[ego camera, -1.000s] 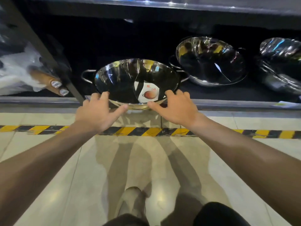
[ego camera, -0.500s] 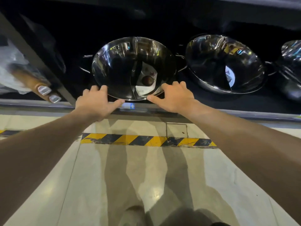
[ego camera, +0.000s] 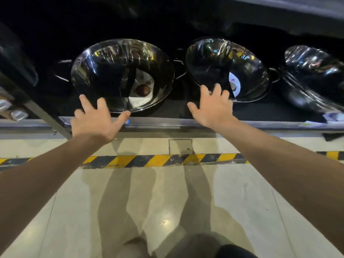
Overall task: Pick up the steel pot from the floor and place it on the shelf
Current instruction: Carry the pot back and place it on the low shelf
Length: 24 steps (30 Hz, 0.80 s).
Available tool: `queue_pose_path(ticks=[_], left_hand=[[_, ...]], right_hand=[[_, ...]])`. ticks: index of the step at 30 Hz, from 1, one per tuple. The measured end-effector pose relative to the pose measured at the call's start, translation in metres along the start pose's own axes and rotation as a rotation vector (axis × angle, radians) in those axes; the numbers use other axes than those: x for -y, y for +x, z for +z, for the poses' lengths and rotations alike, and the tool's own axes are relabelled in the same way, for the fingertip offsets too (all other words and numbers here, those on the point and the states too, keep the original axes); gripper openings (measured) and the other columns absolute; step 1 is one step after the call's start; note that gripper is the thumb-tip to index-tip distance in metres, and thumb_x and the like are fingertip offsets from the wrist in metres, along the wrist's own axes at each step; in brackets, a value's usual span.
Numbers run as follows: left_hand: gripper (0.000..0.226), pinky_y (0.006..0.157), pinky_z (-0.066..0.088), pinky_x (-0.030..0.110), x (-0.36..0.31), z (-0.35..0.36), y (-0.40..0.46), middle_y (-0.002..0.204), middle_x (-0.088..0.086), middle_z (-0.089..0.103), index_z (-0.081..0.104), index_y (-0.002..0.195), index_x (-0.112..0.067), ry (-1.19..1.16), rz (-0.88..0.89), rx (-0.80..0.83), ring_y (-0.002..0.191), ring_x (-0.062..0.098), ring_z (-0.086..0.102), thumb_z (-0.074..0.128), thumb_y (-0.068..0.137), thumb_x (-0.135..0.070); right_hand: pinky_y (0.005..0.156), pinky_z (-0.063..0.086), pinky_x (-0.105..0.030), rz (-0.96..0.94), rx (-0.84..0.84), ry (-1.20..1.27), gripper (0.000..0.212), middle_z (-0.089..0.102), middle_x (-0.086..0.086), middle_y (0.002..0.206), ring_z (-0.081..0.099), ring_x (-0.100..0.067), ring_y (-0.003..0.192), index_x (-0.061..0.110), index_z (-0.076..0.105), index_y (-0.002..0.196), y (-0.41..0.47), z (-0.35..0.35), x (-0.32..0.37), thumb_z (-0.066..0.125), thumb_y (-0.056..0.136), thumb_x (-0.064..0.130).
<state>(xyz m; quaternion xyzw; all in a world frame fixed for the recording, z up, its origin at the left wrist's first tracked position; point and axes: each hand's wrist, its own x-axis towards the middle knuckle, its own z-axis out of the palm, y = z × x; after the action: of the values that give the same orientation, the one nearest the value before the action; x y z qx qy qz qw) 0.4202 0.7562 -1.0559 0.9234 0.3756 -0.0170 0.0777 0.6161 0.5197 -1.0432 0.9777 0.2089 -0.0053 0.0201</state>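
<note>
Released steel pot [ego camera: 122, 75] onto shelf [ego camera: 167, 123] | right hand [ego camera: 214, 107] shifted right, fingers spread | left hand [ego camera: 95, 120] splayed, empty, near rim

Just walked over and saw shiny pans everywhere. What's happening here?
A person is shelving a steel pot. It now sits on the low dark shelf beside a second pot. Both hands are open: the left hand at its front rim, the right hand off it, toward the second pot.
</note>
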Motion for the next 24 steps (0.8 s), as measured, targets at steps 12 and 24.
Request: queue_pose_path(ticks=[12,24], left_hand=[[0.119,0.096,0.036,0.061,0.005,-0.002,0.011,0.16,0.026,0.015,0.039,0.138,0.003,0.082,-0.087,-0.005,0.123,0.059,0.04,0.019,0.069,-0.092],[0.12,0.096,0.036,0.062,0.007,-0.005,0.026,0.159,0.028,0.011,0.037,0.139,0.004,0.065,-0.101,0.034,0.128,0.056,0.035,0.018,0.069,-0.092]], right_hand=[[0.074,0.037,-0.045,0.182,0.15,0.047,0.051,0.055,-0.022,0.114,0.036,-0.039,0.116,0.021,0.054,0.119,-0.002,-0.008,-0.103,0.031,0.099,0.061],[0.09,0.026,-0.042,-0.033,0.063,-0.004,0.045,0.064,-0.006,0.085,0.053,-0.033,0.096,0.019,0.057,0.099,-0.011,0.002,-0.142,0.032,0.102,0.056]])
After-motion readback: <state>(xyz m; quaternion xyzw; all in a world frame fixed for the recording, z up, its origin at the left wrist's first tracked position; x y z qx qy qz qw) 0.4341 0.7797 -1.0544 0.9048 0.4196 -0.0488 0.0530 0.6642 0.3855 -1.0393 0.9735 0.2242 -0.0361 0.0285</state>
